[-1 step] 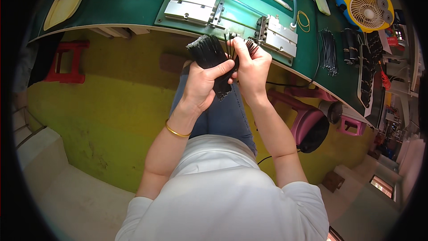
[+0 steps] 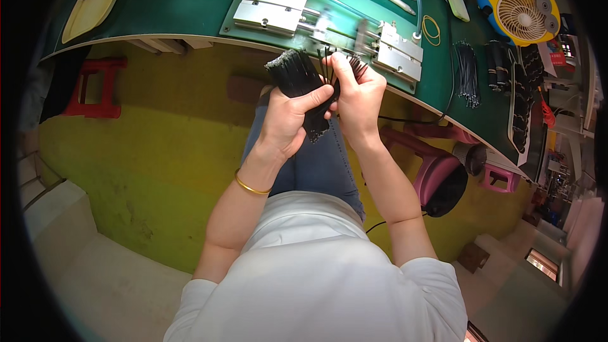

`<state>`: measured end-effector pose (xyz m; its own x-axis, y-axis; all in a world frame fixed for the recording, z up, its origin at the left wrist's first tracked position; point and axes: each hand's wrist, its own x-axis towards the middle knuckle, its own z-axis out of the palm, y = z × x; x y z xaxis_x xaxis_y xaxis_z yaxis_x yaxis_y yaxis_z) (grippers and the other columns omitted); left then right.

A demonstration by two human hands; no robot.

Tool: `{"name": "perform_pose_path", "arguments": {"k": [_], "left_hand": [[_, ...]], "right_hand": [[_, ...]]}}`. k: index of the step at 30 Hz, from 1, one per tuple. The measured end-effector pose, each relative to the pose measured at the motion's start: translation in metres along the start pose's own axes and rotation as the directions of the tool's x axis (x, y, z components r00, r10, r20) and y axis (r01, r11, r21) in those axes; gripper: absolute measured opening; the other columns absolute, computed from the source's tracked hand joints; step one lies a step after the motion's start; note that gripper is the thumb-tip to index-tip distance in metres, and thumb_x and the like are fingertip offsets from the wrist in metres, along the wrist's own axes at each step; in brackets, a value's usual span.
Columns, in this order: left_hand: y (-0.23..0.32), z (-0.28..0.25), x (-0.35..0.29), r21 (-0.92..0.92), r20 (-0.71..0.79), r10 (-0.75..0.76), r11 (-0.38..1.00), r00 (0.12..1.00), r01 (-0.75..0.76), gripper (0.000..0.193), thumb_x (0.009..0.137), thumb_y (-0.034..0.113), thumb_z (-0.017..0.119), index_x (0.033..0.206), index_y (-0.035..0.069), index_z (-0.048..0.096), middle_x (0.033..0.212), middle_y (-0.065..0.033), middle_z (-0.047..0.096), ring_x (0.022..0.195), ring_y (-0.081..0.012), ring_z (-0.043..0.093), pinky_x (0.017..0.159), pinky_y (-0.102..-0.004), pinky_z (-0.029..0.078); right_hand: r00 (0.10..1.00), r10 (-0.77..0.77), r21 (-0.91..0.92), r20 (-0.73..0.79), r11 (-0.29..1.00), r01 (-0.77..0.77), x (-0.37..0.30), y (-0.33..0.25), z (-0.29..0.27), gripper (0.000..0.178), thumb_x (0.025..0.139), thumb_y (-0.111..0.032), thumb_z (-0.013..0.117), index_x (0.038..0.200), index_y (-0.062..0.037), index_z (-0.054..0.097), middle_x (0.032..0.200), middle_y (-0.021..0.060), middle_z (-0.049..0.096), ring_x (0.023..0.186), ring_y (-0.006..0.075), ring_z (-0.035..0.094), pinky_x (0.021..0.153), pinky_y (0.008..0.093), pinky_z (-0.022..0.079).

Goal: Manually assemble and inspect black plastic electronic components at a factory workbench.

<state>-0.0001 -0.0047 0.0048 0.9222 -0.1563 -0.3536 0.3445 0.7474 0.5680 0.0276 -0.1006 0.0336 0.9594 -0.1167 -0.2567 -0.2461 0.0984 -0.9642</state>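
Note:
My left hand (image 2: pixel 285 117) is closed around a thick bundle of thin black strands (image 2: pixel 296 75), like cut wires, with pale tips at both ends. Its thumb presses across the front of the bundle. Close against it, my right hand (image 2: pixel 360 98) pinches several separate black strands (image 2: pixel 358 67), which fan out past its fingers. Both hands are held over my lap, just in front of the table's edge. Beyond them a metal pneumatic fixture (image 2: pixel 269 9) has two silver blocks facing each other, with sliding parts between them smeared by motion.
The green table (image 2: pixel 183 6) carries clear air tubes, yellow rubber bands (image 2: pixel 431 30) and a yellow toy-shaped fan (image 2: pixel 522 12). Further bundles of black strands (image 2: pixel 467 73) lie at the right. A red stool (image 2: pixel 95 88) stands on the left, a pink stool (image 2: pixel 437 168) on the right.
The fixture's two sliding parts have moved away from their blocks, toward each other, and are blurred. My hands and the strands look the same.

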Motion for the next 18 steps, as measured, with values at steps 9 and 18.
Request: {"name": "perform_pose_path", "arguments": {"k": [9,18], "left_hand": [[0.0001,0.0001,-0.0008,-0.024,0.013,-0.012,1.000,1.000,0.012,0.011,0.077,0.001,0.061,0.088,0.002,0.058,0.076,-0.0043,0.059,0.060,-0.0122,0.056,0.050,-0.0231,0.045],[0.0006,-0.0035,-0.0036,-0.019,-0.005,-0.048,0.999,0.999,0.048,0.009,0.077,0.002,0.062,0.084,0.002,0.056,0.073,-0.0046,0.058,0.059,-0.0130,0.056,0.050,-0.0239,0.045]], "right_hand": [[1.000,-0.016,0.037,0.021,0.999,0.015,0.0004,0.0030,-0.0014,0.021,0.084,-0.021,0.058,0.077,-0.0006,0.061,0.057,0.0031,0.056,0.033,0.0043,0.041,0.027,0.0191,0.033],[0.999,-0.022,0.017,0.039,1.000,0.021,-0.0042,-0.0010,0.0017,0.022,0.085,-0.021,0.056,0.078,-0.0007,0.061,0.058,0.0042,0.057,0.033,0.0046,0.041,0.027,0.0190,0.033]]}}
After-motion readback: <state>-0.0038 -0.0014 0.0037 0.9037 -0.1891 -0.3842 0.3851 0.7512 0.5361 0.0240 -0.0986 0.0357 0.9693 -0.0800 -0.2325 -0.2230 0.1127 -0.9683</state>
